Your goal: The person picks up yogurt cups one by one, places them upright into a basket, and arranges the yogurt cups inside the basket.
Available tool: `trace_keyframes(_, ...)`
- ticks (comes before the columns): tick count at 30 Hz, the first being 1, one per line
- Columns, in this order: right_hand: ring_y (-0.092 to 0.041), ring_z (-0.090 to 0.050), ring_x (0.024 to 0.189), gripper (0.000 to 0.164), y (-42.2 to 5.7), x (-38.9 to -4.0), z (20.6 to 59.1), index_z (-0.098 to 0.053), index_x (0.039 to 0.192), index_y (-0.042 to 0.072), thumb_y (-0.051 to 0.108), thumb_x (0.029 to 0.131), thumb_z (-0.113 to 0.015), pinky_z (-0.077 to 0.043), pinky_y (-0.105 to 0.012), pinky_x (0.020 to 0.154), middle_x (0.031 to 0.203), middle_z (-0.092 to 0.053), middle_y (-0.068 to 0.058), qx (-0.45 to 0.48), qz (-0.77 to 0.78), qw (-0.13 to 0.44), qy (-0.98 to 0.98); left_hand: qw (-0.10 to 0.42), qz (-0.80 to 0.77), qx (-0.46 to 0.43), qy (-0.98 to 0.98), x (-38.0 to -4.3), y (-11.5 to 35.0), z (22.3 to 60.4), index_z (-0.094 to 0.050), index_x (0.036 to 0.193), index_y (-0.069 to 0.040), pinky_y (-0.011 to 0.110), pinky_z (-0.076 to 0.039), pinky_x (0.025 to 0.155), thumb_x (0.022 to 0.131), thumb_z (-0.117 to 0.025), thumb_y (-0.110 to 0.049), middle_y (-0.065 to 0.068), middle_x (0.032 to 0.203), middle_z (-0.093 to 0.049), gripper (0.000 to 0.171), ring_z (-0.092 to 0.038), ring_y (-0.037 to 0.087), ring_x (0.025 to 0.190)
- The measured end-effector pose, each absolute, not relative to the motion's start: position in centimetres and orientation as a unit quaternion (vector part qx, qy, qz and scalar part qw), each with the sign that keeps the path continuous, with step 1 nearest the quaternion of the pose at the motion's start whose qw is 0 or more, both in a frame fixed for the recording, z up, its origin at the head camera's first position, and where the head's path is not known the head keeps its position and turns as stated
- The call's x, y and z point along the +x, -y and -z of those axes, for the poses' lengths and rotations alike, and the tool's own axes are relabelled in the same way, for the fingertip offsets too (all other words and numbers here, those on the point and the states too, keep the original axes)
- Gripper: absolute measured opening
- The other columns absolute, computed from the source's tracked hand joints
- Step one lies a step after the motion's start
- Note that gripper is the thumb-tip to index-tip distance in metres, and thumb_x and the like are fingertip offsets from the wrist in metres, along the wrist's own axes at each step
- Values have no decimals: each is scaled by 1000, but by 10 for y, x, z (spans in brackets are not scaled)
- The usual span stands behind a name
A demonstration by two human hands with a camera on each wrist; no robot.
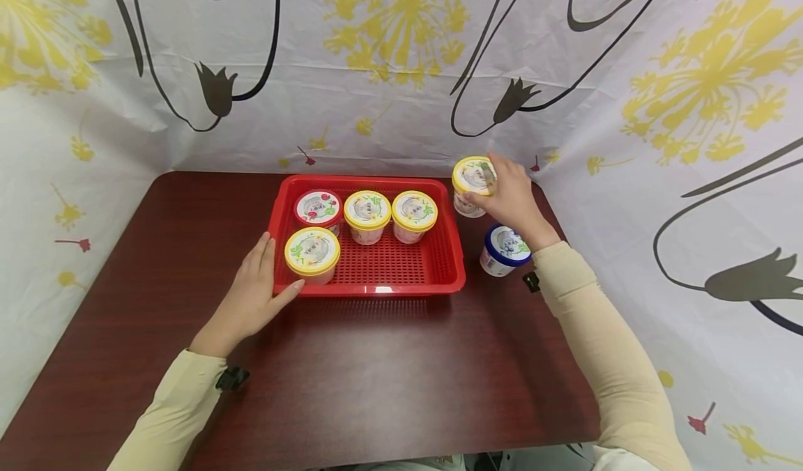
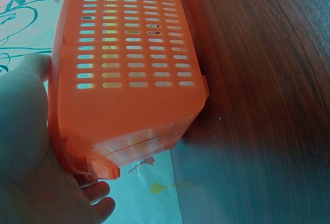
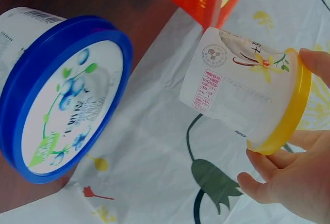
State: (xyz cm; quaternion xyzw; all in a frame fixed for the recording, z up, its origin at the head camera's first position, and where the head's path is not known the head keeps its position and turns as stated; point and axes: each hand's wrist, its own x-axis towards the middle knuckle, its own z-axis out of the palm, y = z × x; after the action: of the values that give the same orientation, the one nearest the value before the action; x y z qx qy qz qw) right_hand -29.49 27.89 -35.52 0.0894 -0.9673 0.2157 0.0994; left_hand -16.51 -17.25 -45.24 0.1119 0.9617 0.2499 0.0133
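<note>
My right hand (image 1: 516, 196) grips a yellow-lidded ice cream cup (image 3: 237, 87) by its lid, to the right of the red basket (image 1: 370, 290). Thumb and fingers hold the lid's edge, as the right wrist view shows. Closer to me on the table stands a blue-lidded cup (image 1: 505, 249), close below that arm. My left hand (image 1: 247, 300) rests against the basket's near left corner, thumb along the front rim and fingers along the left side. Inside the basket are a red-lidded cup (image 1: 318, 208) and three yellow-lidded cups (image 1: 312, 251).
The dark wooden table (image 1: 376, 380) carries the basket and the blue-lidded cup. Patterned white cloth (image 1: 401, 129) hangs behind the table and along both sides. The basket's perforated side wall (image 2: 129, 105) fills much of the left wrist view.
</note>
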Motion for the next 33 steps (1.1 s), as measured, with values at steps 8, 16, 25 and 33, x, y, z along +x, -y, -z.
trace_keyframes(8, -42, -34, 140, 93, -268, -288, 350, -30, 154, 8, 41, 81, -77, -23, -66, 117, 154, -40, -22, 93, -223, 92, 966, 12, -252, 112, -961, -165, 173, 452, 2, 158, -3, 68, -43, 101, 90, -66, -46, 21, 165, -5, 106, -19, 45, 146)
trace_keyframes(16, -40, -35, 140, 92, -255, -281, 350, -35, 152, 9, 41, 79, -80, -23, -63, 117, 153, -42, -20, 111, -243, 89, 960, 18, -254, 109, -961, -165, 172, 453, 4, 158, -3, 68, -44, 101, 89, -66, -47, 21, 165, -3, 107, -18, 44, 146)
trace_keyframes(25, -40, -35, 140, 90, -240, -273, 348, -38, 151, 10, 40, 78, -81, -24, -63, 115, 151, -43, -20, 135, -244, 91, 956, 20, -251, 109, -962, -165, 172, 451, 3, 158, -3, 68, -43, 102, 90, -65, -47, 21, 165, -4, 106, -18, 45, 146)
trace_keyframes(33, -38, -37, 140, 89, -230, -269, 347, -40, 150, 11, 40, 77, -82, -26, -63, 114, 151, -44, -18, 161, -252, 93, 950, 12, -251, 114, -961, -165, 172, 451, 2, 158, -2, 68, -43, 102, 91, -64, -47, 21, 165, -4, 105, -19, 44, 146)
